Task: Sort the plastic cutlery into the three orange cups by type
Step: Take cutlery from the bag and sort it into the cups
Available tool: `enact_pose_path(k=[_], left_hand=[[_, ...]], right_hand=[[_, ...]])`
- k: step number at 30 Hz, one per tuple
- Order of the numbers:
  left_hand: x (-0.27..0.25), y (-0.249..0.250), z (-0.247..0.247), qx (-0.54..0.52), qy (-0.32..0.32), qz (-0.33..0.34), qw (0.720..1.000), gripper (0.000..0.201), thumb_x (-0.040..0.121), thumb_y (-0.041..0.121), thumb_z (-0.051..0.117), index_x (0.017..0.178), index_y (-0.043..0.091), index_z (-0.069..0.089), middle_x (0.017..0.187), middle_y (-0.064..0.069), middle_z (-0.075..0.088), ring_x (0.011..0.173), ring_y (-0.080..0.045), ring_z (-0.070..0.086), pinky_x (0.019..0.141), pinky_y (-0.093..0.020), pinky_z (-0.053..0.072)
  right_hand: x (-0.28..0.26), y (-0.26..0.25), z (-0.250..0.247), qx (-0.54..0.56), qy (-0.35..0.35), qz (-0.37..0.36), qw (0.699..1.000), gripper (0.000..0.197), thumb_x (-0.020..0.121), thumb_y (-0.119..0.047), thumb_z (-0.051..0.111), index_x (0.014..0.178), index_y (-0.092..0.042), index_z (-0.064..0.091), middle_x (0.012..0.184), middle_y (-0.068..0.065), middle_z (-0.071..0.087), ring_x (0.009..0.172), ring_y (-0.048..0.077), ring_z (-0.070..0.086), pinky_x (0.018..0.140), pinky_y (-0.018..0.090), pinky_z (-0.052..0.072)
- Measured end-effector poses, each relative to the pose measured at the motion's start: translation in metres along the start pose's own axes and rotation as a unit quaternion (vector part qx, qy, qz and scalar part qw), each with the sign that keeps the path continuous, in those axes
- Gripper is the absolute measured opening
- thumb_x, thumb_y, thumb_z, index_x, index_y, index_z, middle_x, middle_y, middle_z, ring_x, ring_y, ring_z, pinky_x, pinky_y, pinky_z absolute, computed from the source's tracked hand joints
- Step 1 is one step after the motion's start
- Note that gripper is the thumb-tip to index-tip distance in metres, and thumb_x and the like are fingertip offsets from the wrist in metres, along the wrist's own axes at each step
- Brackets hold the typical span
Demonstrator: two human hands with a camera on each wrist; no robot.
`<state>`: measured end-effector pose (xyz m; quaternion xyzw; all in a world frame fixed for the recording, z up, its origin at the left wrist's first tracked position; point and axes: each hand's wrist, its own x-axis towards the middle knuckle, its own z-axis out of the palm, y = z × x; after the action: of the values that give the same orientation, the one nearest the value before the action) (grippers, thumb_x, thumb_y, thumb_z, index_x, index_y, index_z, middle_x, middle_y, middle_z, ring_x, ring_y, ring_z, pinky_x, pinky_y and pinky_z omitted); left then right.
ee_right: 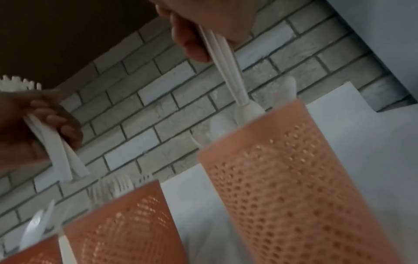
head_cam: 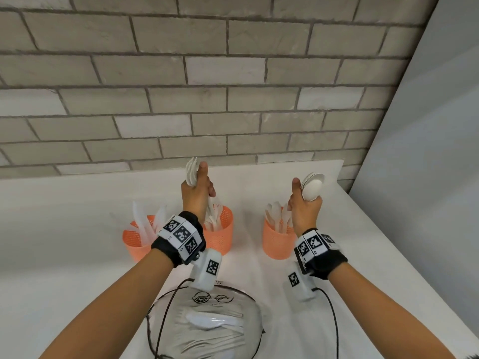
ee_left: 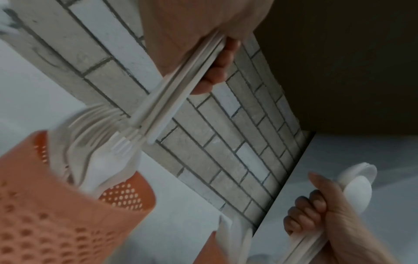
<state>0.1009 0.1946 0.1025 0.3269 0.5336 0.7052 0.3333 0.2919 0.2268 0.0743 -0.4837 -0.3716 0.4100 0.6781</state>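
Three perforated orange cups stand in a row on the white table: the left cup (head_cam: 136, 243) holds knives, the middle cup (head_cam: 220, 233) forks, the right cup (head_cam: 276, 242) spoons. My left hand (head_cam: 197, 189) grips a bundle of white forks (head_cam: 191, 171) by the handles, heads up, above the middle cup (ee_left: 56, 205). My right hand (head_cam: 305, 206) grips a bundle of white spoons (head_cam: 312, 186), bowls up, above the right cup (ee_right: 294, 178). The spoon handles (ee_right: 228, 67) point down at that cup's rim.
A clear plastic bag (head_cam: 207, 325) with more white cutlery lies on the table near me, between my forearms. A grey brick wall (head_cam: 207, 86) runs behind the cups, and a plain wall (head_cam: 427, 151) closes the right side. Wrist-camera cables trail over the bag.
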Motion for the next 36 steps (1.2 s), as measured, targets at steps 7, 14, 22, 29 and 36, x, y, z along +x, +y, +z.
enact_pose_path(k=[7, 14, 22, 29, 36], left_hand=[[-0.003, -0.038, 0.001, 0.058, 0.002, -0.027, 0.998, 0.043, 0.093, 0.034, 0.052, 0.055, 0.014, 0.048, 0.045, 0.004, 0.051, 0.048, -0.014, 0.049, 0.063, -0.027, 0.046], [-0.003, -0.054, 0.000, 0.118, -0.015, 0.027, 0.993, 0.028, 0.081, 0.008, 0.068, 0.085, 0.030, 0.051, 0.066, 0.000, 0.056, 0.070, -0.016, 0.057, 0.076, -0.022, 0.046], [-0.002, -0.059, 0.001, 0.240, -0.028, 0.099, 0.965, 0.021, 0.091, 0.001, 0.049, 0.094, 0.008, 0.068, 0.099, -0.003, 0.060, 0.081, -0.009, 0.054, 0.071, -0.006, 0.040], [-0.015, -0.037, 0.004, 0.216, -0.039, 0.107, 0.970, 0.027, 0.095, 0.005, 0.039, 0.103, 0.007, 0.064, 0.098, -0.004, 0.063, 0.092, -0.009, 0.054, 0.078, -0.008, 0.041], [-0.016, 0.020, -0.016, 0.148, -0.099, 0.083, 0.981, 0.024, 0.092, 0.000, 0.039, 0.097, 0.013, 0.060, 0.078, 0.003, 0.062, 0.082, -0.012, 0.058, 0.082, -0.019, 0.045]], right_hand=[[-0.011, 0.025, -0.006, 0.003, -0.053, 0.028, 0.998, 0.030, 0.088, -0.009, 0.060, 0.061, -0.006, 0.050, 0.036, -0.012, 0.055, 0.037, -0.002, 0.055, 0.041, 0.013, 0.043], [-0.011, 0.039, -0.015, -0.122, -0.082, -0.122, 0.982, 0.032, 0.079, 0.003, 0.067, 0.099, -0.019, 0.054, 0.070, 0.001, 0.054, 0.063, -0.005, 0.055, 0.067, 0.004, 0.043], [0.001, 0.061, -0.024, -0.348, -0.177, -0.284, 0.876, 0.041, 0.083, 0.002, 0.035, 0.111, 0.003, 0.065, 0.114, 0.021, 0.064, 0.112, 0.025, 0.056, 0.101, 0.015, 0.033], [-0.011, 0.042, -0.025, -0.387, -0.203, -0.261, 0.861, 0.048, 0.089, -0.011, 0.028, 0.128, 0.001, 0.052, 0.134, 0.018, 0.054, 0.134, 0.032, 0.040, 0.111, 0.032, 0.020], [-0.065, 0.003, -0.002, -0.252, -0.305, -0.256, 0.882, 0.025, 0.085, -0.013, 0.052, 0.101, -0.009, 0.071, 0.098, -0.003, 0.068, 0.090, 0.001, 0.059, 0.083, 0.013, 0.044]])
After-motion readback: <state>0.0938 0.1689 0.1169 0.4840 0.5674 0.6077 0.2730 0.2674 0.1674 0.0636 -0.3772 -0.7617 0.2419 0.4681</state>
